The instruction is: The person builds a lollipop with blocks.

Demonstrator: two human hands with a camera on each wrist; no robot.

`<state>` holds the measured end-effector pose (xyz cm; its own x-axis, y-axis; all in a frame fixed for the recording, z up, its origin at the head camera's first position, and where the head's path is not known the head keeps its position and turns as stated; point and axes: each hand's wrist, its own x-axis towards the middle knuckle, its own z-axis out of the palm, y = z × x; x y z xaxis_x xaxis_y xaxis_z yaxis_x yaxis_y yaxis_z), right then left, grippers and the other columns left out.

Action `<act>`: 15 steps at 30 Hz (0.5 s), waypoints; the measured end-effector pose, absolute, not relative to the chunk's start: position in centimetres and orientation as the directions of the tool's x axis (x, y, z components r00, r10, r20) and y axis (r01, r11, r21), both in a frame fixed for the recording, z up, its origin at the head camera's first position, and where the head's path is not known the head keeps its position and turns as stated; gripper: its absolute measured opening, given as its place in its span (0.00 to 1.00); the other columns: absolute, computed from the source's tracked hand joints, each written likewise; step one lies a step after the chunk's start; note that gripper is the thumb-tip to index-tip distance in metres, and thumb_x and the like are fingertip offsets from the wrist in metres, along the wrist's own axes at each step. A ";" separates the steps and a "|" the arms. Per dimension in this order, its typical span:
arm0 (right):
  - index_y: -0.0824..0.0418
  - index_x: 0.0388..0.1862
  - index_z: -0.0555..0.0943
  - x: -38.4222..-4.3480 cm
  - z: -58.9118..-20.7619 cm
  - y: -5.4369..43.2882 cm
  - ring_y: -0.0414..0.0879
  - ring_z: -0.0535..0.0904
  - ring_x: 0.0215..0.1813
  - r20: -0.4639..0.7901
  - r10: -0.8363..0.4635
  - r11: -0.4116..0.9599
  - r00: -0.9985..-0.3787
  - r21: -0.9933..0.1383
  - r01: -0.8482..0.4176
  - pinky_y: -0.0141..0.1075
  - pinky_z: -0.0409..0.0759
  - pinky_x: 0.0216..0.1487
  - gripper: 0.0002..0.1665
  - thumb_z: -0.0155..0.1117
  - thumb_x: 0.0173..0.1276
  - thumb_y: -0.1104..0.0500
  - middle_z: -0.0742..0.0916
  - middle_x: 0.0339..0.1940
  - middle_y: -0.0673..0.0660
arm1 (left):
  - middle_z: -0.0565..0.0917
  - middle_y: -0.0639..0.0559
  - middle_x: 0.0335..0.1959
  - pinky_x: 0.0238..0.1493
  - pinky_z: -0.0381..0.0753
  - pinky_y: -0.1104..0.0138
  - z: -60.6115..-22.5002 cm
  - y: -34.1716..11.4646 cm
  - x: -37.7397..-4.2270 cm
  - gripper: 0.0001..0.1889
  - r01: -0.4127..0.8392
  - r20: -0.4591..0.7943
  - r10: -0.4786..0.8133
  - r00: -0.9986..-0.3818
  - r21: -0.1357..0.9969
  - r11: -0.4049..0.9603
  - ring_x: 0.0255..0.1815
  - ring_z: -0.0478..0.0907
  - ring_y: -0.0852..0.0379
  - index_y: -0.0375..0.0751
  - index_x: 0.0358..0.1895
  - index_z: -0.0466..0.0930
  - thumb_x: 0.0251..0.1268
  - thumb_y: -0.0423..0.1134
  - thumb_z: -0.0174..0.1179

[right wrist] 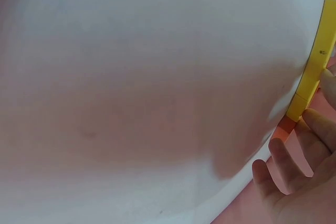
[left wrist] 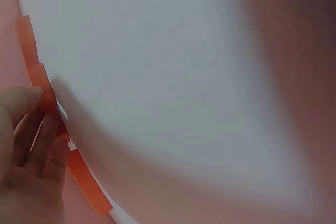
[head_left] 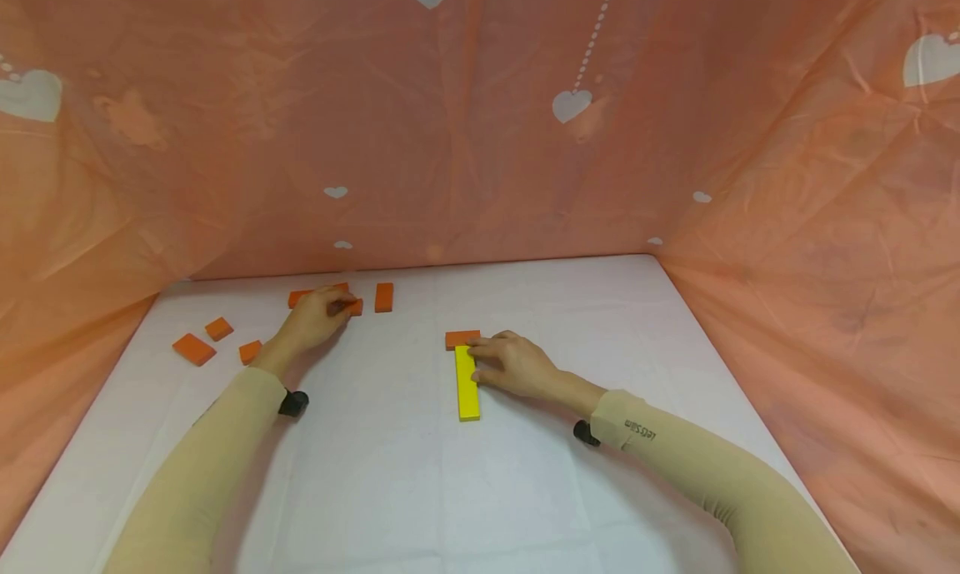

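- Three smooth, rectangular orange blocks [head_left: 193, 349], material not tellable, are strewn left of the left hand [head_left: 311, 317]; one is partly hidden by the forearm.
- Two more orange blocks [head_left: 298, 299] are seen just behind that grip.
- A small orange block [head_left: 356, 308] is pinched by the left thumb and fingers.
- Just right of it, a lone orange block [head_left: 384, 297] is seen.
- Beside the right hand, [head_left: 519, 366] a long, flat yellow bar [head_left: 467, 395] is touched, not clasped, by loose fingers; an orange crosspiece [head_left: 462, 340] is set against its far end.
- Only this pair is joined; the other blocks are judged unplaced.
- Behind the left grip, the white cloth's [head_left: 360, 457] far edge is near; wide room is offered between the hands and nearer the body.
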<state>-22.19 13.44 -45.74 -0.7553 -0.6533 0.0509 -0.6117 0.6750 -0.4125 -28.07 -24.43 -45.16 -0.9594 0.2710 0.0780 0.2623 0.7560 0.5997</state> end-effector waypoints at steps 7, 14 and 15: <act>0.60 0.68 0.81 -22.2 -46.0 13.5 0.58 0.77 0.69 0.060 -0.657 0.672 -0.751 -0.403 -0.621 0.51 0.76 0.70 0.29 0.69 0.74 0.49 0.81 0.71 0.55 | 0.73 0.27 0.69 0.66 0.75 0.40 -45.3 -24.5 -28.1 0.17 0.259 0.072 0.273 -0.959 0.610 0.749 0.64 0.75 0.30 0.27 0.63 0.79 0.77 0.30 0.57; 0.60 0.68 0.82 -22.2 -45.9 13.5 0.58 0.78 0.68 0.065 -0.657 0.672 -0.751 -0.402 -0.622 0.52 0.77 0.69 0.28 0.69 0.74 0.49 0.82 0.71 0.55 | 0.76 0.28 0.66 0.62 0.79 0.42 -45.6 -24.7 -28.2 0.16 0.276 0.109 0.265 -0.958 0.606 0.746 0.58 0.78 0.32 0.27 0.62 0.80 0.77 0.29 0.57; 0.60 0.68 0.82 -22.2 -45.9 13.5 0.57 0.78 0.68 0.065 -0.657 0.673 -0.751 -0.400 -0.622 0.51 0.77 0.68 0.28 0.69 0.74 0.49 0.82 0.71 0.55 | 0.76 0.28 0.66 0.61 0.79 0.42 -45.6 -24.7 -28.3 0.16 0.280 0.118 0.265 -0.957 0.607 0.743 0.58 0.78 0.32 0.26 0.62 0.80 0.77 0.30 0.57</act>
<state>-22.20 13.47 -45.86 -0.7514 -0.6567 0.0646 -0.6223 0.6726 -0.4005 -28.27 -24.71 -45.65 -0.9571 0.2649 0.1177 0.2804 0.7434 0.6072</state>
